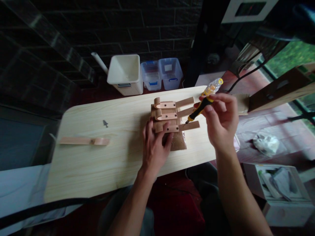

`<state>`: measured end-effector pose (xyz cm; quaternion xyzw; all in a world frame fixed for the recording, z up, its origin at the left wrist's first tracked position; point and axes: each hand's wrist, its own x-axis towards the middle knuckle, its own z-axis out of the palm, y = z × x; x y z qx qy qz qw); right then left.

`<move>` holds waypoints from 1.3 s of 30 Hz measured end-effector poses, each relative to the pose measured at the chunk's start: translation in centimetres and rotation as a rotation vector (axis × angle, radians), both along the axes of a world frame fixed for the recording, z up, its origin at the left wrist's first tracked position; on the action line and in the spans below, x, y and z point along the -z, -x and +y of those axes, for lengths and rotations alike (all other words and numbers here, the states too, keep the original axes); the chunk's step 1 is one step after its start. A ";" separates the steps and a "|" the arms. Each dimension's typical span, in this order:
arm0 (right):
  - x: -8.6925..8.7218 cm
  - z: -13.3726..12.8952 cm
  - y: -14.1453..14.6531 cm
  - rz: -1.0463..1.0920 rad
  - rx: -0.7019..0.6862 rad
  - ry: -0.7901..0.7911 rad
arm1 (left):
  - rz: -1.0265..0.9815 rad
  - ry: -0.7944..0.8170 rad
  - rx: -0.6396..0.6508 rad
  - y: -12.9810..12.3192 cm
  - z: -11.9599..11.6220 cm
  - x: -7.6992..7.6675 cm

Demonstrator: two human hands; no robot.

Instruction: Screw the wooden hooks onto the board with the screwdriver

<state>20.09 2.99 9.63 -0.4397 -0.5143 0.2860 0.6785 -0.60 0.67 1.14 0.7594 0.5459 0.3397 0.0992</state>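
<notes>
My right hand (222, 119) grips a black and yellow screwdriver (200, 109), its tip pointing down at the right end of the nearest wooden strip. My left hand (157, 146) is closed around the left part of that wooden piece (174, 128), thumb and fingers on its near and left sides. Two similar wooden pieces (168, 115) lie behind it in a row, each with dark screw holes or screw heads and a strip sticking out to the right. Under them is a brown block (179, 144), partly covered by my left hand.
On the pale wooden table (118, 164) lie a loose wooden strip (81, 141) and a small grey pointed piece (105, 123). A clear, yellow-ended object (213, 87) is behind my right hand. Beyond the table stand a white bin (125, 82) and two clear plastic boxes (151, 83).
</notes>
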 end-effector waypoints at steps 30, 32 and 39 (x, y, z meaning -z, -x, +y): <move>7.1 1.1 -4.4 0.016 0.148 0.672 | -0.217 0.032 -0.106 0.1 0.0 -0.4; 7.6 1.2 -4.6 0.058 0.164 0.685 | -0.228 0.011 -0.101 0.0 0.2 -0.3; 10.3 0.6 -4.5 0.062 0.068 0.738 | -0.234 -0.056 -0.058 0.2 1.3 0.0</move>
